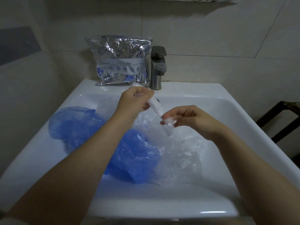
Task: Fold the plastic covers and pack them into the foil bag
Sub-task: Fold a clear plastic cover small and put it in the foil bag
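1. Two bare forearms are reaching in from the bottom corners, crossing over the front rim of a white sink (162, 207).
2. Lying in the basin are loose plastic covers: a blue cover (73, 122) at the left, a second blue cover (138, 156) partly hidden under the left forearm, and a clear cover (178, 161) crumpled at the right, touching the second blue one.
3. Above the basin, the left hand (134, 101) is gripping the upper end of a folded clear cover (156, 108), its fingers curling round the plastic.
4. The right hand (185, 117) is pinching the lower end of that same strip between thumb and fingertips, with a short tail of plastic hanging below the pinch.
5. The strip is running slantwise between the two hands, held clear of the covers beneath.
6. Standing upright on the back ledge of the sink is the foil bag (120, 60), silver with blue printed drawings, leaning against the tiled wall.
7. Just beside the bag, on its right, a metal tap (157, 67) is standing.
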Demonstrator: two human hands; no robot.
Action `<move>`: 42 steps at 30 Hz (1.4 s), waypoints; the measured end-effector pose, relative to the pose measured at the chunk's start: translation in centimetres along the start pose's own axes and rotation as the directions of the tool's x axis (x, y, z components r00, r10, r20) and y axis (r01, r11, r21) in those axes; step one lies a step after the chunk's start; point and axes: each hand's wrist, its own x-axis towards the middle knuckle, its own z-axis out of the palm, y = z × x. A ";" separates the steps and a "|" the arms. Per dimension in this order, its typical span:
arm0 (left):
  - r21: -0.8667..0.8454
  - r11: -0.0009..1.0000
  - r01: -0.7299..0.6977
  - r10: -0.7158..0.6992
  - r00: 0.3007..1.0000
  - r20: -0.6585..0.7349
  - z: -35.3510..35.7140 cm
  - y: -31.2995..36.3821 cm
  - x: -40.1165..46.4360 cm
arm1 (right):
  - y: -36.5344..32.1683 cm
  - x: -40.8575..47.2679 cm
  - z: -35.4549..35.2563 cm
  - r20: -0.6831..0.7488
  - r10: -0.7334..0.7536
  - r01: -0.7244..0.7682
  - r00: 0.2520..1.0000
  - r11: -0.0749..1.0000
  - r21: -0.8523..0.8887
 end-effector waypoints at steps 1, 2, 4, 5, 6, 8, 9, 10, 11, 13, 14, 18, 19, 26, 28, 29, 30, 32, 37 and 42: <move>0.005 0.999 -0.041 0.041 0.999 -0.035 0.1 -0.2 0.0 | 0.0 0.0 0.0 -0.016 -0.012 0.012 1.000 1.000 0.012; -0.015 0.996 -0.085 0.084 0.993 -0.080 0.2 -0.3 0.0 | -0.1 0.0 0.0 -0.039 -0.025 0.026 0.999 0.999 0.024; -0.094 0.984 -0.149 0.133 0.979 -0.156 0.4 -0.1 -0.2 | -0.3 0.1 0.2 -0.080 -0.057 0.061 0.995 0.997 0.047; -0.128 0.978 -0.167 0.142 0.973 -0.181 0.5 0.0 -0.3 | -0.4 0.1 0.3 -0.100 -0.074 0.080 0.992 0.995 0.056; -0.135 0.974 -0.180 0.151 0.968 -0.201 0.6 0.1 -0.3 | -0.5 0.2 0.4 -0.125 -0.087 0.095 0.988 0.994 0.060; -0.089 0.976 -0.199 0.176 0.960 -0.218 0.9 0.2 -0.6 | -0.7 0.2 0.6 -0.180 -0.089 0.103 0.980 0.992 0.071; -0.064 0.977 -0.203 0.185 0.959 -0.215 1.0 0.2 -0.7 | -0.7 0.3 0.7 -0.203 -0.079 0.097 0.976 0.992 0.084; -0.054 0.978 -0.202 0.188 0.961 -0.201 1.2 0.2 -0.7 | -0.6 0.4 0.7 -0.222 -0.061 0.085 0.973 0.991 0.101; -0.059 0.979 -0.197 0.184 0.968 -0.173 1.2 0.2 -0.8 | -0.5 0.5 0.7 -0.237 -0.039 0.070 0.971 0.990 0.124; -0.091 0.981 -0.173 0.163 0.982 -0.099 1.3 0.4 -1.0 | -0.4 0.6 0.8 -0.254 0.009 0.031 0.967 0.988 0.152; -0.088 0.983 -0.162 0.157 0.986 -0.060 1.3 0.4 -1.1 | -0.3 0.6 0.8 -0.254 0.026 0.012 0.967 0.989 0.148; 0.021 0.988 -0.151 0.149 0.987 0.063 1.4 0.6 -1.6 | -0.5 0.6 1.2 -0.223 0.063 -0.042 0.973 0.994 0.100; 0.028 0.988 -0.149 0.146 0.985 0.090 1.5 0.6 -1.7 | -0.5 0.6 1.3 -0.226 0.070 -0.051 0.972 0.995 0.089; 0.034 0.986 -0.164 0.155 0.970 0.186 1.6 0.3 -2.0 | -0.8 0.6 1.6 -0.316 0.024 0.029 0.949 0.987 0.161; 0.054 0.982 -0.183 0.173 0.972 0.157 1.5 0.3 -1.9 | -0.9 0.7 1.7 -0.325 -0.010 0.063 0.946 0.986 0.154; 0.064 0.980 -0.189 0.179 0.975 0.134 1.4 0.3 -1.7 | -0.9 0.7 1.8 -0.319 -0.032 0.082 0.947 0.986 0.144; 0.067 0.980 -0.186 0.177 0.978 0.114 1.3 0.1 -1.5 | -0.9 0.8 1.9 -0.306 -0.057 0.103 0.950 0.985 0.136; 0.053 0.986 -0.158 0.153 0.984 0.089 1.1 -0.2 -1.1 | -0.9 0.6 1.9 -0.270 -0.106 0.142 0.957 0.983 0.117; -0.122 0.991 -0.054 0.070 0.989 0.132 0.9 -0.1 -0.8 | -1.1 0.1 0.9 -0.104 -0.346 0.291 0.933 0.890 -0.351; -0.068 0.996 -0.057 0.067 0.985 0.161 1.1 -0.2 -1.1 | -0.6 0.5 0.7 -0.221 -0.353 0.264 0.909 0.898 -0.351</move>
